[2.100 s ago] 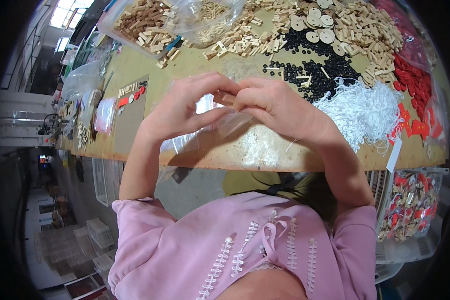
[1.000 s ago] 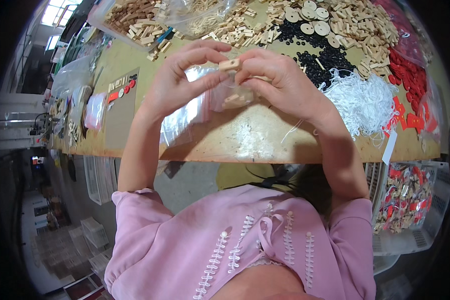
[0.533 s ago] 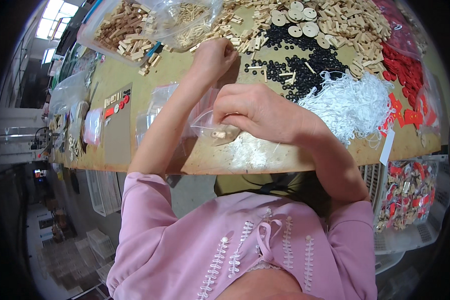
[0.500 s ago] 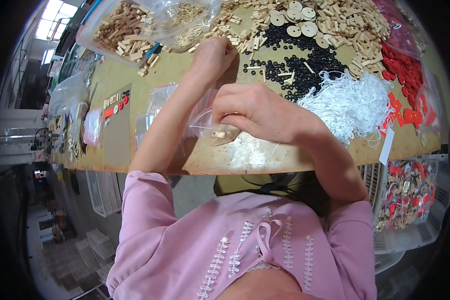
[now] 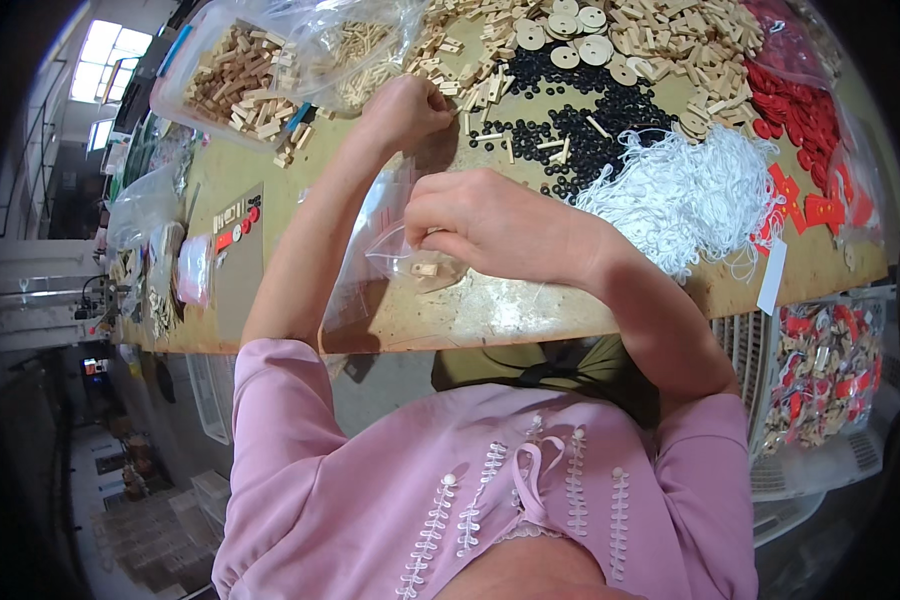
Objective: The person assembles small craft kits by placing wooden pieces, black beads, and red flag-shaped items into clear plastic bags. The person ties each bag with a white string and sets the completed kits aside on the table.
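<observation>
My right hand (image 5: 495, 225) pinches the edge of a small clear plastic bag (image 5: 388, 262) near the table's front edge. Inside the bag lies a pale wooden block (image 5: 425, 270) with a hole in it. Farther off and to the left, my left hand (image 5: 408, 112) is closed, its fingers curled down at the edge of scattered small wooden blocks (image 5: 495, 92). Its fingertips are partly hidden, so what they hold cannot be made out. Flat clear bags (image 5: 355, 285) lie beneath and beside my left forearm.
Black rings (image 5: 620, 100), wooden discs (image 5: 595, 48), a heap of white strings (image 5: 660, 200) and red pieces (image 5: 800, 110) cover the right side. A clear bin of wooden blocks (image 5: 170, 95) stands far left, near a sample board (image 5: 238, 290). A crate (image 5: 750, 365) of filled bags stands at right.
The view has shifted slightly, so the hands and the piles appear a little farther left. Both hands keep nearly the same pose; the bag stays in my right hand.
</observation>
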Available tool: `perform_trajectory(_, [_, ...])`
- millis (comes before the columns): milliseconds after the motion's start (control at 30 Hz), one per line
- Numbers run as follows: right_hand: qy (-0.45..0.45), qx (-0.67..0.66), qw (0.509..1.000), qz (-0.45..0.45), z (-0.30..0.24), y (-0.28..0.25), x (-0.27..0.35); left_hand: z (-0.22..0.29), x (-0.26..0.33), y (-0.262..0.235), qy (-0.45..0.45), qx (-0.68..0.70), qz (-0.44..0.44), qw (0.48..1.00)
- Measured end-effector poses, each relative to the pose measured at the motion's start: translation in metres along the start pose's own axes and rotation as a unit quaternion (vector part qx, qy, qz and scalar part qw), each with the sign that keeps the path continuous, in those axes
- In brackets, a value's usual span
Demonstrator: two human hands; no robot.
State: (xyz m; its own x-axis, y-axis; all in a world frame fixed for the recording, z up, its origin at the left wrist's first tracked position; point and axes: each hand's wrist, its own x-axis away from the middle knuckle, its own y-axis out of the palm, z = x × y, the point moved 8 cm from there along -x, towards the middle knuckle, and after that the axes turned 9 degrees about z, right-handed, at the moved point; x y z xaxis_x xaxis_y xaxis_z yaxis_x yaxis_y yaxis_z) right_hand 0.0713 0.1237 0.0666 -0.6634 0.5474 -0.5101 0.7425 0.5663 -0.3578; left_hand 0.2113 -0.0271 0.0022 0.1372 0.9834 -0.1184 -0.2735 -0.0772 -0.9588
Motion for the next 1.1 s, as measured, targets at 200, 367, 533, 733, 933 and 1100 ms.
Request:
perform_trajectory(200, [-0.015, -0.026, 1.000, 0.009, -0.007, 0.001, 0.001, 0.005, 0.017, -0.011, -0.017, 0.093, 0.019, 0.995])
perform_trajectory(367, [0.000, -0.003, 1.000, -0.015, -0.004, 0.005, 0.002, 0.025, 0.027, -0.008, 0.021, 0.117, 0.019, 0.993])
perform_trajectory(533, [0.004, 0.002, 1.000, -0.008, -0.002, 0.006, 0.003, 0.016, 0.016, 0.006, -0.034, 0.084, -0.009, 0.996])
perform_trajectory(733, [-0.002, 0.006, 1.000, -0.009, -0.004, 0.003, 0.002, 0.025, 0.002, 0.014, -0.004, 0.047, -0.059, 0.997])
perform_trajectory(933, [-0.003, 0.017, 1.000, 0.020, 0.000, -0.008, -0.002, -0.005, 0.015, 0.015, -0.038, 0.195, -0.018, 0.980])
perform_trajectory(1100, [0.007, 0.075, 0.995, 0.059, 0.012, -0.026, -0.004, 0.002, 0.056, -0.060, -0.051, 0.440, 0.049, 0.895])
